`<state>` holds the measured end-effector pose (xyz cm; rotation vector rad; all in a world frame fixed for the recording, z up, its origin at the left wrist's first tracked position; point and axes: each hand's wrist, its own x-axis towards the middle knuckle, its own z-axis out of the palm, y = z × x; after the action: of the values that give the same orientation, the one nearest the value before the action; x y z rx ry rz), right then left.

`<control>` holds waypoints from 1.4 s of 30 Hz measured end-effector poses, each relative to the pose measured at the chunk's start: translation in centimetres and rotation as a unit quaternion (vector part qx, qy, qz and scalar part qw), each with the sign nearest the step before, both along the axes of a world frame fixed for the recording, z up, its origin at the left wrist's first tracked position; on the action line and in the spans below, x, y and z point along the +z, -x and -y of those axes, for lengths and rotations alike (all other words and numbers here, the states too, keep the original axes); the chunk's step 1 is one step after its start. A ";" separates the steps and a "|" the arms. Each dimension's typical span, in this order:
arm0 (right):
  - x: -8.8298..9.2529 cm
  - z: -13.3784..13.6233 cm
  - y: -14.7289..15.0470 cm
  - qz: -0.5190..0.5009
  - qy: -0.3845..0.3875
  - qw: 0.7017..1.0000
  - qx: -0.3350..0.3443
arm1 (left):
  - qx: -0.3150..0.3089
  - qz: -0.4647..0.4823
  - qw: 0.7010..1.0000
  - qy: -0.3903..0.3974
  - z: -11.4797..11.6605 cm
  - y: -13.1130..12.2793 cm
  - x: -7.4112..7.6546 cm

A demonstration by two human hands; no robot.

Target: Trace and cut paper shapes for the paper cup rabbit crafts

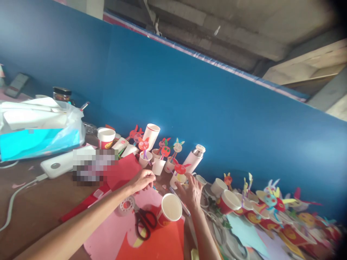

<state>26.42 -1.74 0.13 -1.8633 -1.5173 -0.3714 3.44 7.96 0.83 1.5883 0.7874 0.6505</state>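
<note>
My left hand (143,180) is over the red and pink paper sheets, its fingers curled together; what is in them, if anything, is hidden. To its right, my right hand (193,193) has its fingers apart at the near right side of a small paper cup (175,179). A red paper rabbit head (180,168) stands up from that cup. Whether the fingertips touch the cup, I cannot tell. Below my hands are a red paper cup (171,209), black-handled scissors (145,222) and a roll of tape (127,206) on pink paper (108,231).
Several small cups with paper animal figures (144,145) line the blue partition (173,97). A thermos (193,159) stands behind my right hand. More red cups (230,202) crowd the right side. At left are a white power bank (63,162) with a cable and a plastic bag (40,122).
</note>
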 end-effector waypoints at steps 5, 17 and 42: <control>-0.4 -0.6 0.5 0.039 0.014 0.999 -0.022 | -0.005 0.008 1.000 -0.001 -0.1 0.0 -0.1; -0.5 -2.0 0.0 0.066 0.032 0.997 -0.006 | -0.004 0.010 1.000 0.003 -0.2 0.0 -0.1; -2.0 5.7 -0.7 -0.070 -0.049 0.996 0.002 | -0.005 0.012 1.000 -0.022 1.3 -0.2 0.9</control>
<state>27.15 -7.46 -1.82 -1.7713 -1.3832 -0.3013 3.64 6.70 1.68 1.6201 0.7511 0.6830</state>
